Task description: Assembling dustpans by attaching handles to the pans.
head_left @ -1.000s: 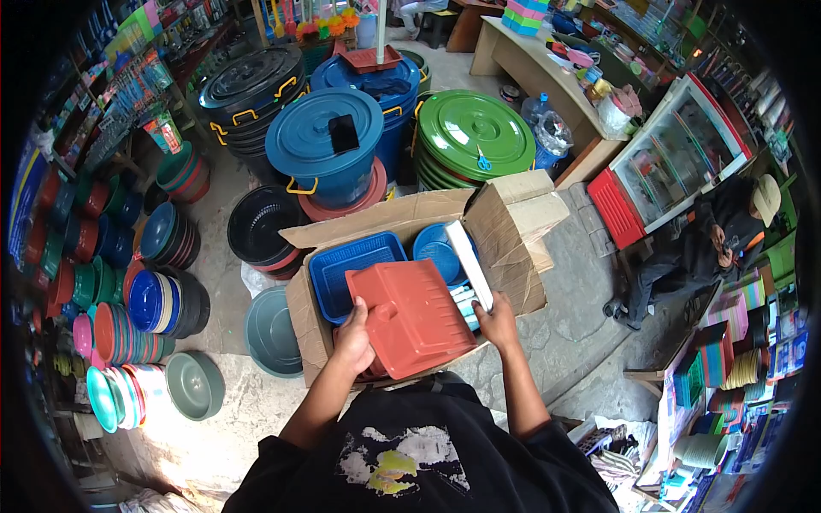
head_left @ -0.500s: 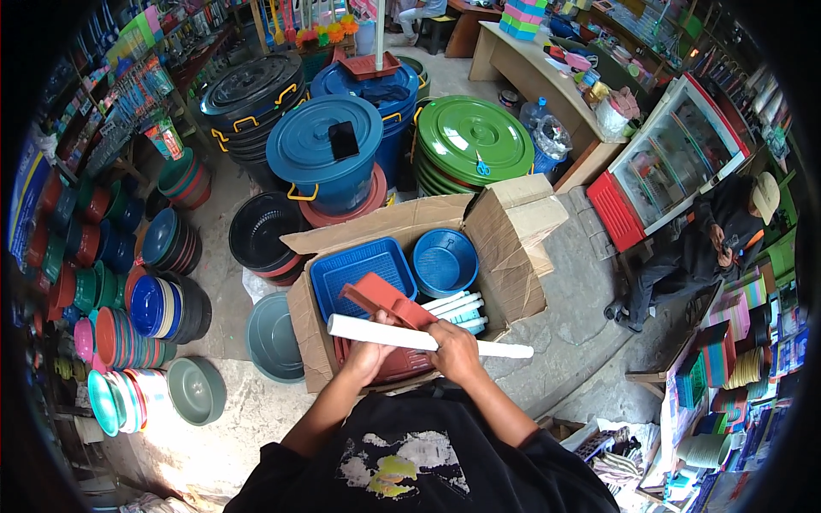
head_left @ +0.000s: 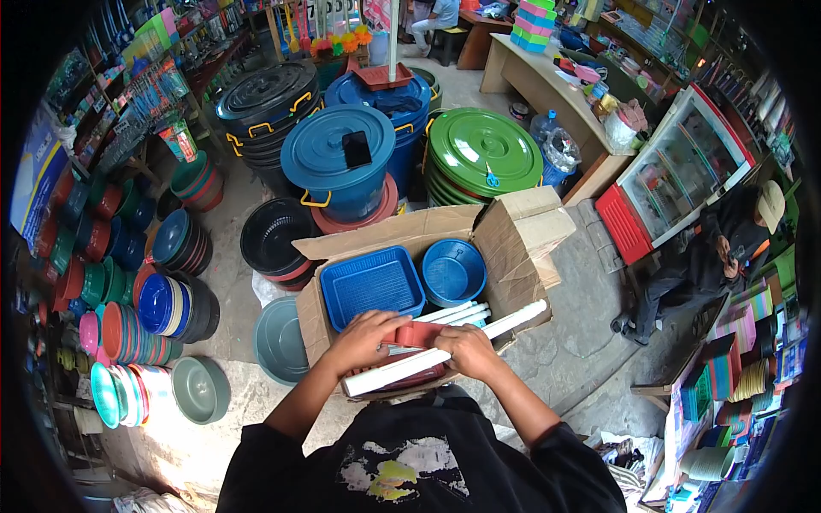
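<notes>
Over an open cardboard box [head_left: 511, 256], my right hand [head_left: 470, 349] is closed round a white plastic pole [head_left: 522, 317], which slants up to the right. Its fingers also meet a red plastic dustpan [head_left: 416, 334]. My left hand [head_left: 369, 339] grips the dustpan's left end, its fingers bent over the edge and partly hidden. Inside the box are a blue rectangular basket [head_left: 372, 286], a round blue basin [head_left: 454, 273] and several more white poles [head_left: 466, 315]. Red plastic pieces [head_left: 410, 368] lie at the box's near side, partly covered by the pole.
Beyond the box stand a blue lidded bin [head_left: 333, 158] with a phone [head_left: 357, 150] on it and a green lidded bin [head_left: 485, 150] with scissors [head_left: 492, 177]. Basins [head_left: 199, 391] crowd the left. A seated person [head_left: 710, 256] is at the right, near a glass-front cooler [head_left: 671, 171].
The dustpan has been lowered and turned, its left end now under my left hand. The pole's left end has dropped and its right end has risen. My left hand has left the pole.
</notes>
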`<state>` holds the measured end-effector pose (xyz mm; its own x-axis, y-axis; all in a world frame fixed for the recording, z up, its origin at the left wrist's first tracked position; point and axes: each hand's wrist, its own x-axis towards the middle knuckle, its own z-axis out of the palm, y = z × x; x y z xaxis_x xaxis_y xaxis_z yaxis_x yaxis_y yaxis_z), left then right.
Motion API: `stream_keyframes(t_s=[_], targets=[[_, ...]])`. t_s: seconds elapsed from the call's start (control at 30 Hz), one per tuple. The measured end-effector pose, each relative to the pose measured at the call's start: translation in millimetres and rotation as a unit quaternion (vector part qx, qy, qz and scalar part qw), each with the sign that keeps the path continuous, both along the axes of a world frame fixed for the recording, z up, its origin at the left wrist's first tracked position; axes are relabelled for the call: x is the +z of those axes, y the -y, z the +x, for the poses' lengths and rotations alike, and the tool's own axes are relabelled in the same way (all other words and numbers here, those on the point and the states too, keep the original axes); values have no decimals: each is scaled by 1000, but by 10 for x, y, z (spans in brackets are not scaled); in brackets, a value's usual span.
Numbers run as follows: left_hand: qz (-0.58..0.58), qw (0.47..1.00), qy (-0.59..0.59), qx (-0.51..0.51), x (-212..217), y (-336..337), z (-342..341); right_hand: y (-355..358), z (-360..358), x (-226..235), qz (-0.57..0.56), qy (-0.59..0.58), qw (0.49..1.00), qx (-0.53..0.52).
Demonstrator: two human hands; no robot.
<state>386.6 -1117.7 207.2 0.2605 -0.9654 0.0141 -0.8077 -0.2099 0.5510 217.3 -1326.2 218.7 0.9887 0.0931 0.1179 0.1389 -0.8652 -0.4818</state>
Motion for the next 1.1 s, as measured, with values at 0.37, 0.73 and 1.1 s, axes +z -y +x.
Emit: stream_keyframes(t_s=[0.37, 0.73, 1.1], targets=[[26, 957, -172, 233, -872, -333, -319, 214, -167, -76, -52, -35, 982, -176], [-45, 879, -306, 363, -817, -225, -132, -2, -332, -257, 82, -151, 981, -91], [-123, 896, -147, 401, -493, -62, -83, -73, -207, -17, 75, -132, 985, -80]])
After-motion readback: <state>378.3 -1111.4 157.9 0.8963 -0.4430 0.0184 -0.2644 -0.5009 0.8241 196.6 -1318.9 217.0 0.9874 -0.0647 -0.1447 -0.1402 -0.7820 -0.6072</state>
